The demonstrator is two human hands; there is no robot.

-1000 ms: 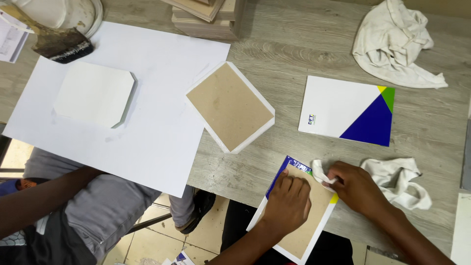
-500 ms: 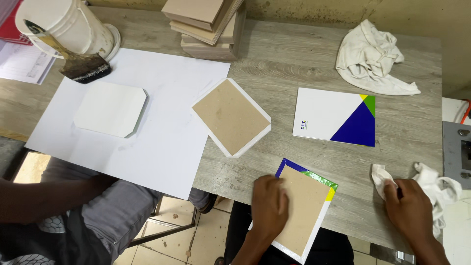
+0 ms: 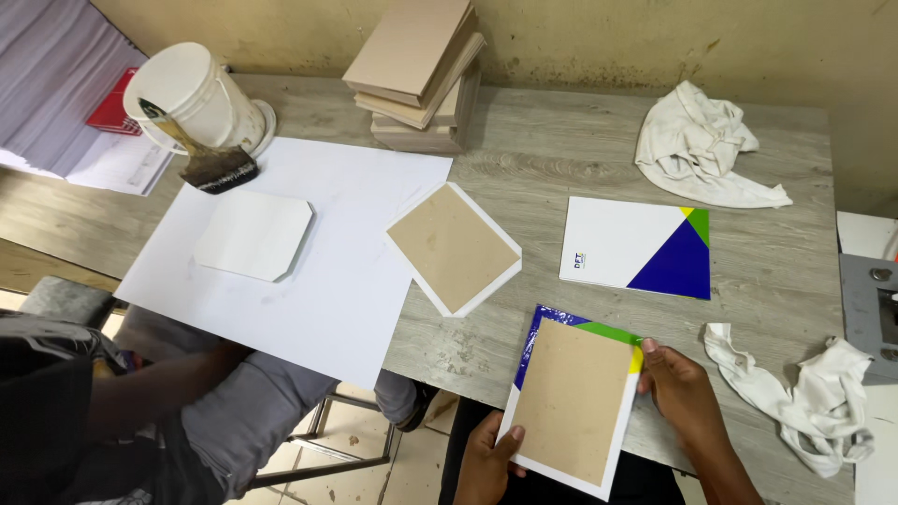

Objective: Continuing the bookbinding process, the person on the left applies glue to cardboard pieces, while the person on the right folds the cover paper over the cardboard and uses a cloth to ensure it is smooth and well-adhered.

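A grey, wood-grained surface [image 3: 524, 178] is standing against a stained, yellowish wall [image 3: 655, 42], with a tiled floor showing below its near edge. At that near edge, a brown cardboard panel [image 3: 572, 400] is lying on a glossy printed cover [image 3: 561, 323] whose blue, green and yellow borders are showing, and both are overhanging the edge slightly. The left hand [image 3: 488, 460] is pinching the panel's lower-left corner, thumb on top, so its grip is grasping the panel and cover. The right hand [image 3: 683, 395] is lying flat-fingered against the panel's right edge, its grip released rather than clenched.

Just right of that hand a crumpled white rag [image 3: 804, 393] is lying, and a second white cloth [image 3: 702, 145] is bunched near the far right corner. Between them a finished white cover with a blue triangle [image 3: 636, 248] is lying flat. A second brown panel on white backing [image 3: 454, 248] is sitting mid-surface, touching a large white paper sheet [image 3: 346, 290] that is carrying a white panel with clipped corners [image 3: 253, 236]. A stack of brown boards [image 3: 416, 79] is resting at the far edge, beside a white plastic bucket [image 3: 192, 98] and a dark brush [image 3: 217, 170]. Another person's arm [image 3: 150, 397] is resting at the left.
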